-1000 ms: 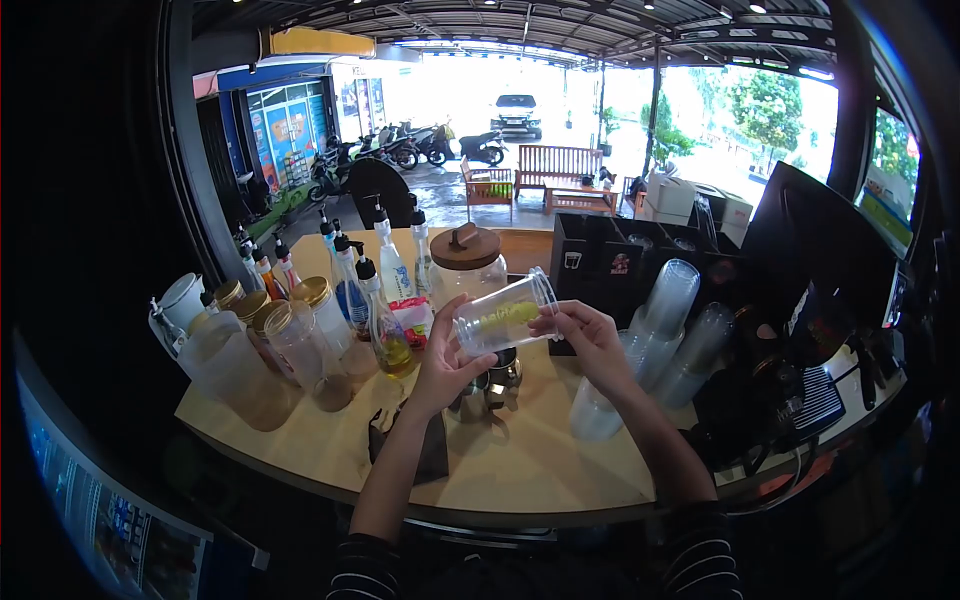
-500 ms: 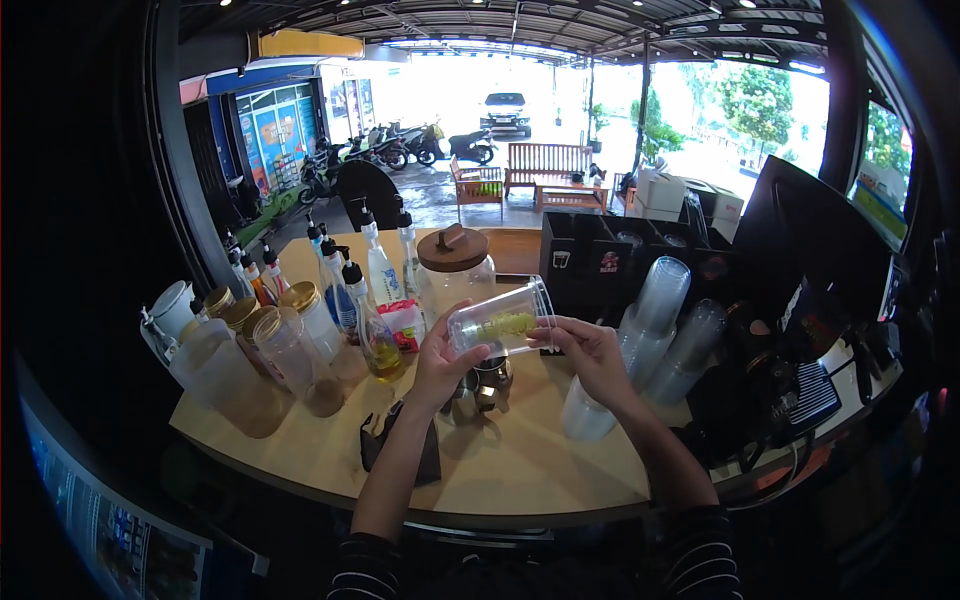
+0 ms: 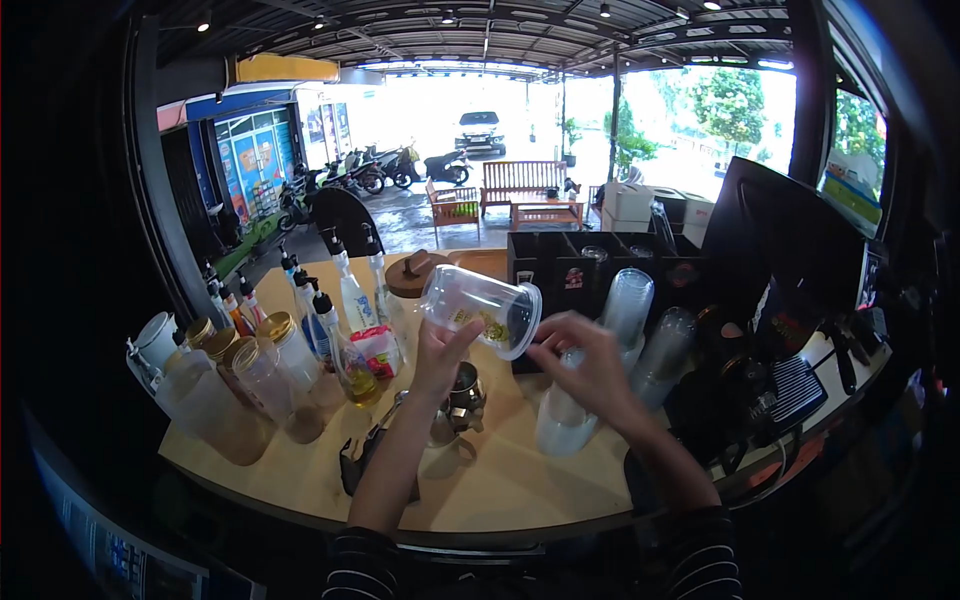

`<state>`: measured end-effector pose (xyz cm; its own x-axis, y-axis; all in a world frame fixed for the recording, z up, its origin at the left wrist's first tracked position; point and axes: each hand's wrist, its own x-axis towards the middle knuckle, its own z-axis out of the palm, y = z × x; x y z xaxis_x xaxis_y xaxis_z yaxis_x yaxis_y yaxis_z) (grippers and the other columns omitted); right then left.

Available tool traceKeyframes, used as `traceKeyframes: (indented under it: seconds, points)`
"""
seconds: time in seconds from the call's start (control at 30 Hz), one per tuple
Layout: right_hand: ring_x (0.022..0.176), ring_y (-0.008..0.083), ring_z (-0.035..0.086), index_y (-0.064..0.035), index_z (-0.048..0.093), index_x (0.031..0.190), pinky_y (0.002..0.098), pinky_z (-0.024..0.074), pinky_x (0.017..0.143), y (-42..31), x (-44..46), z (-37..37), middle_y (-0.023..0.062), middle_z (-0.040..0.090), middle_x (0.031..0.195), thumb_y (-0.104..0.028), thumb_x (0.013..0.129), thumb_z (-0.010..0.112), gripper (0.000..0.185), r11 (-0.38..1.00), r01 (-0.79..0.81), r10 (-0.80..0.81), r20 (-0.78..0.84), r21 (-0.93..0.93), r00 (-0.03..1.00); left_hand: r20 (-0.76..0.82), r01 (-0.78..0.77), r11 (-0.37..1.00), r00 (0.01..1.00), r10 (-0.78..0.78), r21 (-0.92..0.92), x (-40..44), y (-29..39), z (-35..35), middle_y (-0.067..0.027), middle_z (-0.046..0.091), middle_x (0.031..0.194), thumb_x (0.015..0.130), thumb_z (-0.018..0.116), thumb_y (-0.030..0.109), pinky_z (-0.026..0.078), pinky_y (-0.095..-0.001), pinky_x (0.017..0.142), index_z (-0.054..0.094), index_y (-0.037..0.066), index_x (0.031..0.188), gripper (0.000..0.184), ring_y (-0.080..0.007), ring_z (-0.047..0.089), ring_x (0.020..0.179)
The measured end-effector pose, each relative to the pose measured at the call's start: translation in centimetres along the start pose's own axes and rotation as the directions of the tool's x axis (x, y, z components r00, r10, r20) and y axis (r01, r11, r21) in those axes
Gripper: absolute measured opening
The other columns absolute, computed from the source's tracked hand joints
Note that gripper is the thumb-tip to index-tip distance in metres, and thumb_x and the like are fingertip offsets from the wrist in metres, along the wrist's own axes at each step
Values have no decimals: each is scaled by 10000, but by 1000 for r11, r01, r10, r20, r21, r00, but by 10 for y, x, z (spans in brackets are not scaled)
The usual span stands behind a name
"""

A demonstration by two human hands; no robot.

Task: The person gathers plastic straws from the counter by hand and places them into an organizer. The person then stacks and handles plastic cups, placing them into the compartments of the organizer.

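Note:
A clear plastic cup (image 3: 480, 308) with a green-yellow print lies tilted in the air over the counter, its open rim toward the right. My left hand (image 3: 440, 358) is closed around its lower side. Just right of the rim is my right hand (image 3: 585, 362), fingers bent and partly blurred; whether they touch the cup or pinch anything cannot be made out. Below the cup, small metal jugs (image 3: 464, 392) stand on the wooden counter (image 3: 500, 490). Behind the cup is a jar with a wooden lid (image 3: 414, 272).
Pump bottles (image 3: 348, 360) and gold-lidded jars (image 3: 288, 350) crowd the left side. On the right are stacked clear cups (image 3: 628, 305), a black organizer (image 3: 540, 262), a dark screen (image 3: 780, 230) and a black machine. A black strap (image 3: 355, 465) lies near the left forearm.
The cup has turned so its rim faces lower right. My right hand has come away from the cup's side to beyond its rim. The whole view has shifted.

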<state>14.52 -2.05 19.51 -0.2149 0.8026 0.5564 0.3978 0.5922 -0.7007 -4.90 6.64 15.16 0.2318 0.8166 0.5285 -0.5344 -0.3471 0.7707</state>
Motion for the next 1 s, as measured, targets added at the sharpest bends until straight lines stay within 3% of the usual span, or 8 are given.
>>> traceKeyframes:
  seconds: [0.1,0.2,0.27,0.33,0.43,0.57,0.77,1.0]
  points:
    - [914,189,598,-99,510,1213,294,496,747,-17,11,-23,83,575,1011,-193,735,711,527,923,73,-160,-203,-378,966,90,-205,949,978,189,240,19,8,17,-109,497,1162,719,725,91,407,-328,955,369,13,1239,635,-186,494,1106]
    - [952,241,573,-178,398,1306,339,500,720,-24,28,-27,83,489,1102,-287,703,724,694,817,231,-327,-95,-528,940,222,-313,849,946,238,426,34,11,30,-133,497,1187,654,762,122,382,-354,979,396,16,1230,691,-219,480,1137]
    - [965,272,565,-214,383,1313,364,503,719,-22,39,-29,94,463,1124,-354,711,699,694,693,253,-309,40,-675,950,317,-339,611,937,148,715,38,18,44,-130,455,1254,628,771,163,368,-354,991,365,37,1274,773,-245,463,1164]
    - [952,292,571,-207,410,1290,387,505,717,-10,54,-34,106,484,1088,-352,715,685,653,732,268,-299,59,-626,952,338,-318,616,937,88,721,54,11,43,-115,412,1292,622,810,237,323,-365,1036,339,61,1307,850,-214,407,1216]
    - [893,337,596,-131,455,1219,418,506,719,-3,83,-48,140,507,1044,-323,696,701,609,699,230,-370,-68,-677,926,354,-503,483,859,369,717,70,9,48,-157,401,1307,690,759,232,302,-397,1042,330,26,1302,775,-262,382,1240]
    - [898,349,595,-113,466,1201,423,504,726,35,141,-78,161,506,1069,-321,695,702,595,678,248,-483,-165,-692,860,350,-395,385,918,186,834,99,-15,28,-191,416,1303,790,639,205,313,-395,1024,356,-1,1277,600,-316,383,1238]
    - [969,344,589,-89,482,1207,423,494,799,75,185,-80,214,575,1060,-400,586,734,738,647,65,-70,25,-760,997,466,-457,144,884,-31,878,121,-61,4,-181,376,1345,830,546,194,247,-450,1063,358,-6,1292,537,-320,331,1277]
    - [1004,289,589,-33,562,1132,369,486,851,94,212,-60,175,604,1084,-410,582,694,680,603,-48,424,268,-797,865,489,-488,147,872,28,861,116,-66,3,-147,411,1336,782,564,178,279,-438,1048,384,45,1302,566,-326,355,1260]
